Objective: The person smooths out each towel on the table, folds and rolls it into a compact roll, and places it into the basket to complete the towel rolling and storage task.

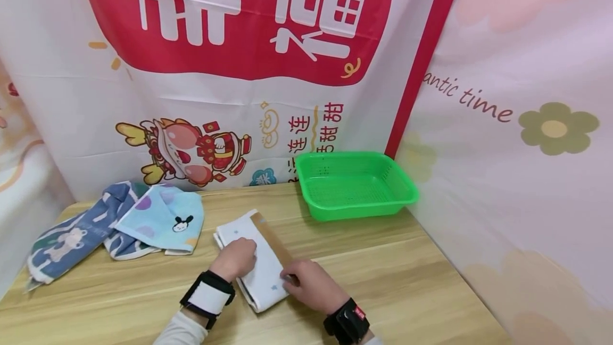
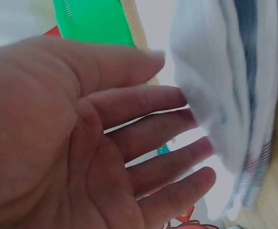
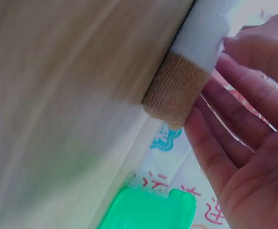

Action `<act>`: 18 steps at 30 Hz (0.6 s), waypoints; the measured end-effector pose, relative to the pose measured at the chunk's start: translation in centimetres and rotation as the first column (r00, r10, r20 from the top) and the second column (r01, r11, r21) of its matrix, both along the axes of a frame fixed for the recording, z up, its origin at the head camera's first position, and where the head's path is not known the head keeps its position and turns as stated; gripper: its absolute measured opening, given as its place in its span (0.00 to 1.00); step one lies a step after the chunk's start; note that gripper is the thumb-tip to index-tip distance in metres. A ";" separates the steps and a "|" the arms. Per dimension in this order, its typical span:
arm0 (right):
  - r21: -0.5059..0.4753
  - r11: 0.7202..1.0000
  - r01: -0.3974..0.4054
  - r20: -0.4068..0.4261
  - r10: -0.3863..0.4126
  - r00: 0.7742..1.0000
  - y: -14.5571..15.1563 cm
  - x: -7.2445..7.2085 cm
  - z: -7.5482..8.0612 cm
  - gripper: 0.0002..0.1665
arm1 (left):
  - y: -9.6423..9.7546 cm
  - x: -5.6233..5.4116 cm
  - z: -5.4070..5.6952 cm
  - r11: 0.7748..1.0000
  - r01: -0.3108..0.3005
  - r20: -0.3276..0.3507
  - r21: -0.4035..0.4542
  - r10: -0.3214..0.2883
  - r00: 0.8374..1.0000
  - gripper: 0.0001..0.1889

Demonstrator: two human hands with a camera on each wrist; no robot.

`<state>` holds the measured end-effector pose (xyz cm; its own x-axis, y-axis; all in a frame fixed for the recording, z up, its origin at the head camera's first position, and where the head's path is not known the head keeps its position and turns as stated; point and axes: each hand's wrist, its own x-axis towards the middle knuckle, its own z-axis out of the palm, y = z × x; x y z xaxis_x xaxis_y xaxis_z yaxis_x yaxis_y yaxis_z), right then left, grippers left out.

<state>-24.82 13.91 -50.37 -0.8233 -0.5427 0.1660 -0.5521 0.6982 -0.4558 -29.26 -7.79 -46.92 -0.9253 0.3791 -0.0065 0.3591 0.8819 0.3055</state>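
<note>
A white towel (image 1: 263, 278) with a brown band (image 1: 274, 241) and small blue marks lies folded in layers on the wooden table. My left hand (image 1: 238, 258) rests on its left part; the left wrist view shows the fingers nearly straight, tips against the white cloth (image 2: 203, 62). At the towel's right edge, by the brown band, is my right hand (image 1: 315, 285). In the right wrist view its fingers (image 3: 232, 107) extend loosely, tips right at the folded edge, with the thumb apart from them.
A green plastic basket (image 1: 313, 212) stands at the back right of the table (image 1: 383, 276). To the left lie a light blue towel (image 1: 165, 214) with a cartoon face and a darker blue patterned towel (image 1: 91, 228). A printed cloth backdrop (image 1: 268, 89) hangs behind.
</note>
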 end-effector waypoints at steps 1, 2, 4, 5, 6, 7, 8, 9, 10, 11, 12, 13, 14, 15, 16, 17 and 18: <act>0.004 1.000 -0.008 -0.009 0.008 1.000 -0.1 0.1 -0.1 0.09 | 0.0 0.0 0.0 1.000 0.008 0.023 0.000 -0.008 1.000 0.06; 0.009 1.000 -0.018 -0.015 0.018 1.000 -0.3 0.2 -0.1 0.09 | 0.1 -0.1 0.0 1.000 0.016 0.039 -0.007 -0.016 0.999 0.09; 0.012 0.999 -0.039 -0.011 0.039 0.999 -0.8 0.4 -0.1 0.11 | 0.2 -0.1 -0.1 0.999 0.031 0.058 -0.020 -0.030 0.998 0.15; 0.019 0.998 -0.053 -0.012 0.054 0.998 -1.0 0.4 -0.1 0.12 | 0.3 -0.1 -0.1 0.999 0.039 0.062 -0.026 -0.037 0.997 0.18; 0.022 0.997 -0.073 -0.007 0.074 0.997 -1.4 0.6 -0.1 0.12 | 0.2 0.0 -0.2 0.999 0.037 0.073 -0.032 -0.034 0.997 0.20; 0.033 0.995 -0.094 -0.008 0.094 0.996 -1.8 0.7 0.0 0.12 | 0.2 0.0 -0.2 0.999 0.033 0.079 -0.037 -0.030 0.996 0.22; 0.049 0.993 -0.109 -0.012 0.110 0.994 -2.2 0.8 0.1 0.12 | 0.2 0.1 -0.3 0.999 0.029 0.085 -0.041 -0.026 0.996 0.23; 0.073 0.990 -0.122 -0.025 0.124 0.992 -2.6 0.9 0.2 0.12 | 0.2 0.1 -0.3 0.999 0.027 0.090 -0.045 -0.023 0.996 0.23; 0.103 0.986 -0.133 -0.046 0.139 0.989 -2.9 1.0 0.3 0.12 | 0.2 0.1 -0.3 0.999 0.023 0.097 -0.044 -0.019 0.995 0.24; 0.130 0.981 -0.141 -0.069 0.151 0.986 -3.3 1.1 0.3 0.11 | 0.2 0.2 -0.3 0.999 0.021 0.100 -0.043 -0.017 0.995 0.23; 0.157 0.977 -0.141 -0.093 0.157 0.983 -3.6 1.3 0.4 0.10 | 0.1 0.3 -0.3 0.999 0.023 0.097 -0.038 -0.019 0.995 0.23; 0.183 0.974 -0.134 -0.118 0.157 0.980 -3.8 1.4 0.5 0.10 | 0.1 0.5 -0.4 0.999 0.028 0.088 -0.024 -0.025 0.996 0.22; 0.202 0.971 -0.125 -0.140 0.155 0.978 -3.9 1.5 0.5 0.09 | 0.1 0.7 -0.4 0.999 0.033 0.074 -0.005 -0.032 0.997 0.21; 0.214 0.969 -0.121 -0.156 0.157 0.975 -4.1 1.5 0.5 0.08 | 0.0 0.9 -0.3 0.999 0.040 0.056 0.016 -0.041 0.998 0.21; 0.222 0.967 -0.120 -0.174 0.161 0.972 -4.1 1.5 0.5 0.08 | 0.0 1.2 -0.3 0.998 0.043 0.034 0.040 -0.045 0.998 0.20; 0.228 0.966 -0.122 -0.190 0.167 0.968 -4.2 1.5 0.5 0.07 | -0.1 1.6 -0.2 0.997 0.048 0.013 0.061 -0.049 0.999 0.18; 0.233 0.965 -0.123 -0.208 0.173 0.963 -4.2 1.5 0.5 0.05 | -0.1 1.9 0.0 0.995 0.051 -0.003 0.082 -0.051 0.999 0.17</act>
